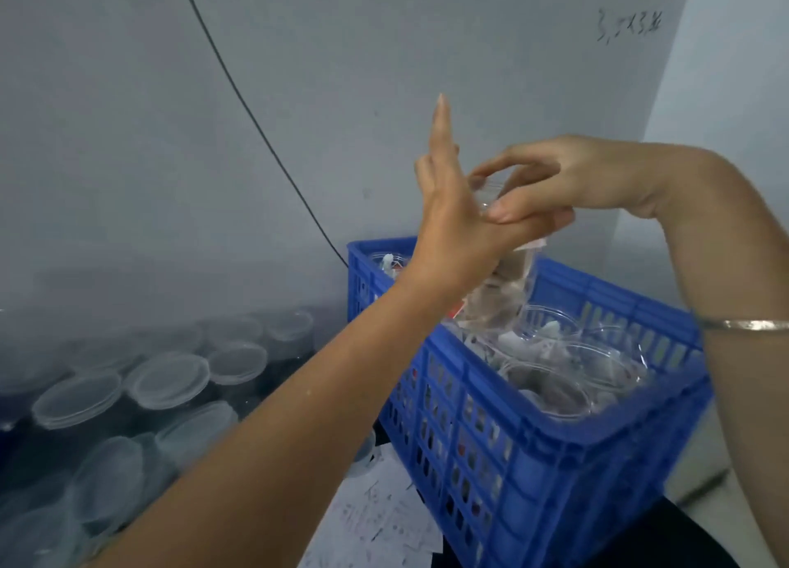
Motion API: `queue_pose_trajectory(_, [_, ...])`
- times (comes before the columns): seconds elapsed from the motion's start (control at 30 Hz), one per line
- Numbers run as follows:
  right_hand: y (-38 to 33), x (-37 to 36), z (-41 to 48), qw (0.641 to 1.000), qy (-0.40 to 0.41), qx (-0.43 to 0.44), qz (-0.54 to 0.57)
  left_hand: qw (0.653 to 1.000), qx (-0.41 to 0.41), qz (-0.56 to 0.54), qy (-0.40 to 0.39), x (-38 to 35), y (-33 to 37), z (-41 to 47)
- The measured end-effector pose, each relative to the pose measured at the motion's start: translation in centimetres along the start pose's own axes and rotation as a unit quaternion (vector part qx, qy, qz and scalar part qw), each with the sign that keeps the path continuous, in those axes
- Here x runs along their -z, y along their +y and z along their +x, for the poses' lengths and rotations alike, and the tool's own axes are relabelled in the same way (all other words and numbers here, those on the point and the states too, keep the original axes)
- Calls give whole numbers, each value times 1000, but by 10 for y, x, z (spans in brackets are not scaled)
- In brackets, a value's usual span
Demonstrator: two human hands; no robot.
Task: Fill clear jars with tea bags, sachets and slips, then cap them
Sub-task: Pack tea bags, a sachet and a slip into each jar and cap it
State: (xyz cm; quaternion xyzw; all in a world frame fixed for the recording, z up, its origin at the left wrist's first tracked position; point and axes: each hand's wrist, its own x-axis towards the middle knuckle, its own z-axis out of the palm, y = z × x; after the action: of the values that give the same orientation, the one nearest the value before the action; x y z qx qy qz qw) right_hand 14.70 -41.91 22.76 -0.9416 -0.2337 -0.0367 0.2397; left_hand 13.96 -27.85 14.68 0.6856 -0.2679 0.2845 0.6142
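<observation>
A clear jar [501, 288] holding tea bags and slips hangs tilted above the blue crate [529, 452]. My right hand [568, 179] comes in from the right, its fingers and thumb closed round the jar's ribbed top end. My left hand [448, 200] is held flat with the fingers stretched upward, its palm laid against that same top end. Whether a cap sits on the jar is hidden by the two hands. Inside the crate stand several open clear jars [550, 390] with tea bags and sachets in them.
Several capped clear jars [166, 379] stand packed together at the lower left. Printed paper sheets [384, 520] lie beside the crate's front corner. A black cable [256, 123] runs down the grey wall behind. A metal bangle [751, 325] is on my right wrist.
</observation>
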Motion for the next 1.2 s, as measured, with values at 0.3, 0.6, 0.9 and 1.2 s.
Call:
queue_pose_trajectory(0.3, [63, -6, 66, 970, 163, -165, -78, 985, 146, 60, -65, -35, -62, 31])
queue_pose_trajectory(0.6, [151, -25, 115, 916, 153, -332, -163, 958, 193, 161, -137, -47, -126, 40])
queue_pose_trajectory(0.9, [178, -43, 136, 910, -82, -384, -131, 860, 147, 316, -372, -60, -140, 26])
queue_pose_trajectory(1.2, [194, -74, 139, 907, -117, -392, -97, 815, 158, 410, -379, -61, -143, 27])
